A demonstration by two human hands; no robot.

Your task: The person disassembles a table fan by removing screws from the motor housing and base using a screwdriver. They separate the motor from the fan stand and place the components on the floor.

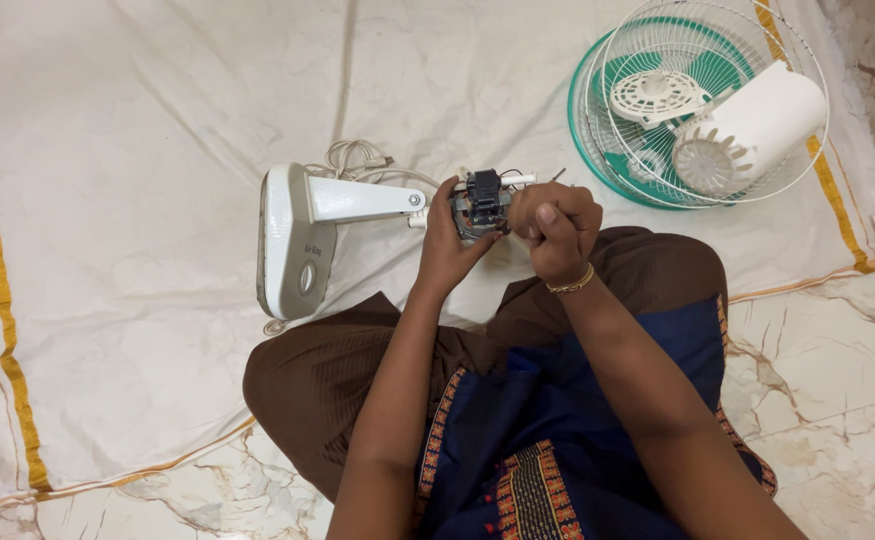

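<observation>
A bare fan motor with black and metal parts sits at the end of a white stand arm. My left hand cups the motor from below and the left. My right hand is closed in a fist right beside the motor, gripping a thin tool whose metal tip sticks out above the fist. The white fan base lies on its side on the cloth to the left.
A white cloth with gold borders covers the marble floor. At the top right lie the wire fan guards, a green blade and a white motor cover. A white cord is coiled behind the base.
</observation>
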